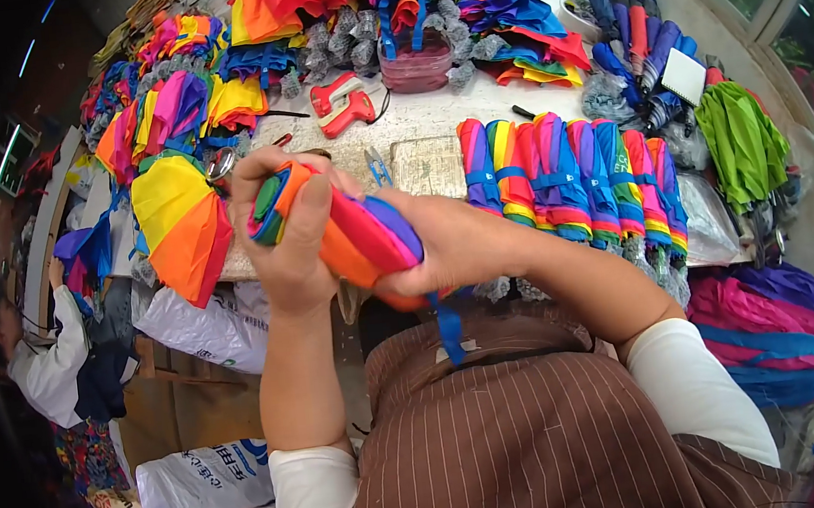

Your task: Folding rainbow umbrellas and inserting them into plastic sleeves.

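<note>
A folded rainbow umbrella (359, 249) is held in front of my chest, slanting between both hands. My left hand (287, 251) wraps round its upper-left end, with the thumb pressed along the cloth. Around the lower-right part closes my right hand (449, 235), its fingers partly hidden behind the fabric. A blue strap (449, 333) dangles loose below. Just left of my left hand, a loosely folded yellow and orange umbrella (184, 226) hangs over the table edge. To the right, several rolled rainbow umbrellas (549, 181) lie side by side in a row.
The white worktable (539, 102) carries a red and white hand tool (344, 105), a pink see-through basket (416, 65) and heaps of umbrellas. A green umbrella (744, 138) and a large cloth bundle (777, 331) are at right. A co-worker (60, 361) sits at left, near plastic bags (204, 489).
</note>
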Tool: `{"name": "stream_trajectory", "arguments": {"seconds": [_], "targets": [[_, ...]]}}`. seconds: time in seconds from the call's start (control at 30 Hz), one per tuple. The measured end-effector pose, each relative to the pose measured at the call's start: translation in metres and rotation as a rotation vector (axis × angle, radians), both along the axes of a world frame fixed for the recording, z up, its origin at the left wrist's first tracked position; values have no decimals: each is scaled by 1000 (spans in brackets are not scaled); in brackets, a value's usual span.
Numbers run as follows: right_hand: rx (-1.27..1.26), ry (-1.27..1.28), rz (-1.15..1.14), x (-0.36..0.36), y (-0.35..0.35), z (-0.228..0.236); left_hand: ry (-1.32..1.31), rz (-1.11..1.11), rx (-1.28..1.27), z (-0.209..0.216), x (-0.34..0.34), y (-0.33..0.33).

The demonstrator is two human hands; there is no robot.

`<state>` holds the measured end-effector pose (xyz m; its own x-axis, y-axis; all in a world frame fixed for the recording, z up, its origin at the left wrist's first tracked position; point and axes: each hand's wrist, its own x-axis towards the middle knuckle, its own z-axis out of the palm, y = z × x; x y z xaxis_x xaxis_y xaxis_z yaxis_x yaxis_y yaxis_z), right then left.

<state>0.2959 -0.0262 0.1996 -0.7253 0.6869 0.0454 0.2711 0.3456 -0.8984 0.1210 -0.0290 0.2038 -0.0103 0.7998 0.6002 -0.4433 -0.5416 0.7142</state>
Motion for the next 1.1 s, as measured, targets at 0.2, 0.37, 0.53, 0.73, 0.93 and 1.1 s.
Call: {"name": "stream_trajectory", "arguments": {"seconds": [0.2, 0.37, 0.53, 0.73, 0.93, 1.1], "targets": [[184, -218, -308, -10, -12, -11, -115, -259, -284, -49, -15, -20], [212, -199, -283, -27, -18, -27, -82, -109, -443, -56, -15, -20], [34, 100, -332, 4, 0, -30, -19, 84, -392, -39, -41, -19], [-921, 322, -155, -5, -7, -37, 318, 207, -199, -40, -23, -11], [-802, 280, -54, -38, -47, -56, -497, -225, -455, -31, -1, -11], [-597, 1209, -33, -40, -23, -79, -634, -283, -618, -37, 2, -23]]}}
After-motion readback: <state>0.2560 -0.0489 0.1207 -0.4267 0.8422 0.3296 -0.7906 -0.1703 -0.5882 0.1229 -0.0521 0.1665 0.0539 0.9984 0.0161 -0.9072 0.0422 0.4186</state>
